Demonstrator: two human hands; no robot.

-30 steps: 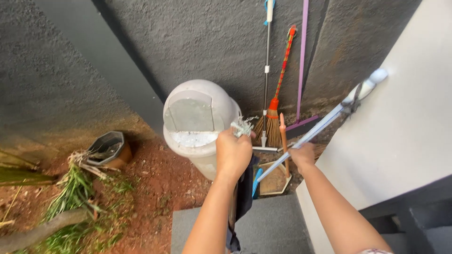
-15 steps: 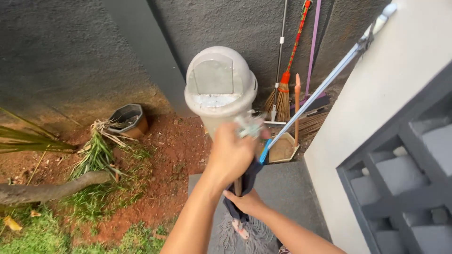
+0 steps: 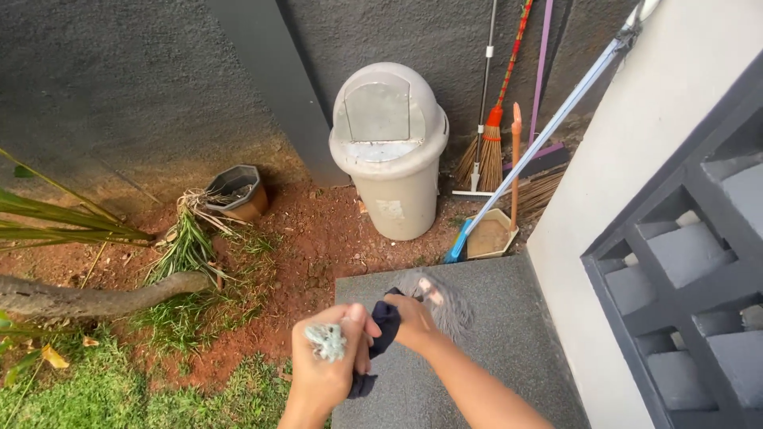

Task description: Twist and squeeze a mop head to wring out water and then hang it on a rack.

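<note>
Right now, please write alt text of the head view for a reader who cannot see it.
Two hands meet over a grey slab: the left hand holds a pale wad, the right hand grips a dark cloth. Beyond stand a bin, brooms and a dustpan by a dark wall.

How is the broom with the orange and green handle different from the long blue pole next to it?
The broom stands almost upright against the dark wall, while the blue pole leans at a slant against the white wall. The broom ends in a fan of brown bristles; the blue pole ends in a small blue foot on the ground. The broom's handle is striped orange and green; the pole is plain light blue. Both are long-handled and stand beside the dustpan.
</note>
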